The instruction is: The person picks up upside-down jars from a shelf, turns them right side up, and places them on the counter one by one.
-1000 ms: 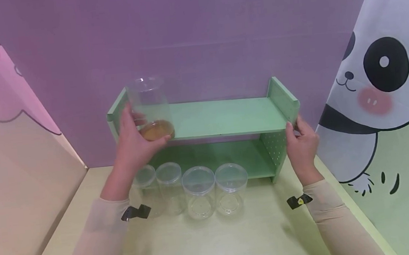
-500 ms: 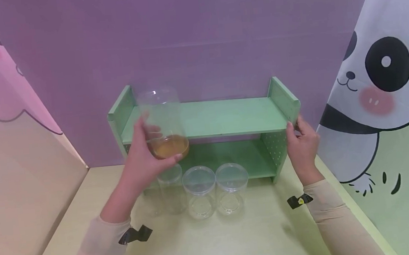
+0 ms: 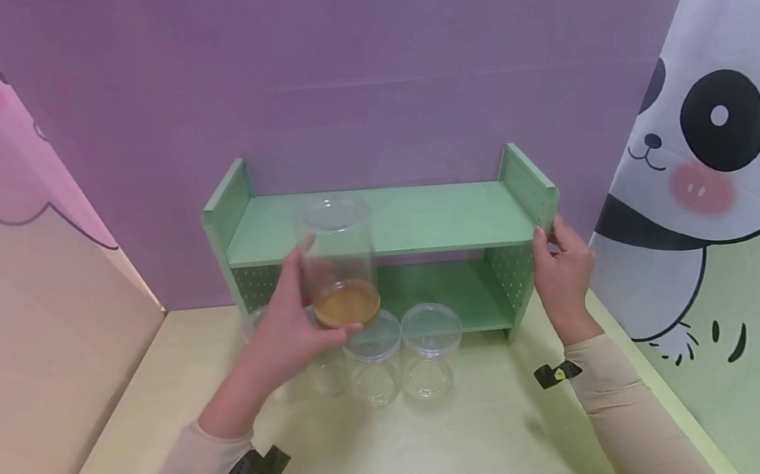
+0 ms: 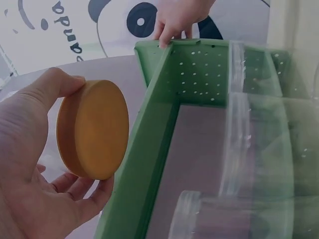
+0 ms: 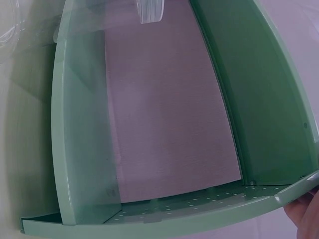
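My left hand (image 3: 287, 337) grips a clear cylindrical jar (image 3: 338, 248) around its lower part, in front of the shelf. The jar's bottom end is a round orange-brown piece like a lid (image 4: 102, 129), between thumb and fingers in the left wrist view. My right hand (image 3: 562, 273) pinches the front edge of the right side panel of a green two-tier shelf (image 3: 447, 215). In the right wrist view only a bit of that hand's fingers (image 5: 301, 214) shows at the panel. Clear lidded jars stand on the table before the shelf, the left ones partly hidden by my left hand.
Two wide clear jars (image 3: 432, 354) stand side by side on the pale wooden table (image 3: 441, 445). A purple wall (image 3: 365, 78) rises behind the shelf, and cartoon-printed panels (image 3: 724, 173) flank the table.
My left hand has brought the jar from the upper shelf's left end down, forward and to the right, over the standing jars. The right hand has stayed at the side panel.
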A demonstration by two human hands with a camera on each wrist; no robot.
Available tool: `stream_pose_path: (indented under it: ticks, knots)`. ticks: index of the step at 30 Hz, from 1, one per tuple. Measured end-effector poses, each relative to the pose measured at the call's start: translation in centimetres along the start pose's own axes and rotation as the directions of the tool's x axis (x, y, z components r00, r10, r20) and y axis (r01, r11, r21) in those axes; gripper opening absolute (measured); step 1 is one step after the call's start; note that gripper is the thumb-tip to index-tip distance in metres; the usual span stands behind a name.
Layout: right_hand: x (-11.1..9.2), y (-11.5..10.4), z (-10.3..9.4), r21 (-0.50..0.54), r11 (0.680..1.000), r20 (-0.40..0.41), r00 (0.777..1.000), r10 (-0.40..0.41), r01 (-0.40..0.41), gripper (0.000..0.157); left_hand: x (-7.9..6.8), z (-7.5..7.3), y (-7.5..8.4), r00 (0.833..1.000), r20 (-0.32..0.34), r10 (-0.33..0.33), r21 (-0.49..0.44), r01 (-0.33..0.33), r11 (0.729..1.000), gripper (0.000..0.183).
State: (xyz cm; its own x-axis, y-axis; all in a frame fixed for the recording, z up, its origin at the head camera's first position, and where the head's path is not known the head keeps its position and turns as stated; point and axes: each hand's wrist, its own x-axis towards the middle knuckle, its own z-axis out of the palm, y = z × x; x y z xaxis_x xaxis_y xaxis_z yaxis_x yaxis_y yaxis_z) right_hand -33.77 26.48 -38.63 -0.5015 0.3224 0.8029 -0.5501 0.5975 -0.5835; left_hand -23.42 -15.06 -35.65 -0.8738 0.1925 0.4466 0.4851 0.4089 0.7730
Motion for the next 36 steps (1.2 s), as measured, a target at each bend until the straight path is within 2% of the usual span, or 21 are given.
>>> stream_pose_path:
  ticks: [7, 12, 17, 30, 36]
  knots:
    - [0.0, -0.1, -0.1, 0.002, 1.000, -0.001, 1.000, -0.003, 0.003, 0.038, -1.0, 1.4, -0.2, 0.997, 0.042, 0.068, -0.033, -0.067, 0.997, 0.125]
    - [0.1, -0.1, -0.1, 0.013, 1.000, -0.009, 1.000, -0.019, 0.019, 0.038, -1.7, 2.3, -0.3, 0.992, 0.071, 0.100, -0.056, -0.096, 0.994, 0.123]
    - [0.2, -0.1, -0.2, 0.011, 0.999, -0.015, 0.999, -0.029, 0.030, 0.037, -2.2, 3.2, -0.6, 0.988, 0.096, 0.124, -0.099, -0.115, 0.989, 0.113]
    - [0.3, 0.0, -0.4, -0.002, 1.000, -0.010, 1.000, -0.022, 0.022, 0.036, -3.5, 5.2, -1.9, 0.969, 0.177, 0.173, -0.159, -0.145, 0.976, 0.127]
    - [0.3, -0.5, -0.9, 0.023, 0.999, 0.060, 0.997, 0.041, -0.042, 0.037, -3.8, 5.6, -2.2, 0.968, 0.198, 0.154, -0.160, -0.123, 0.979, 0.128]
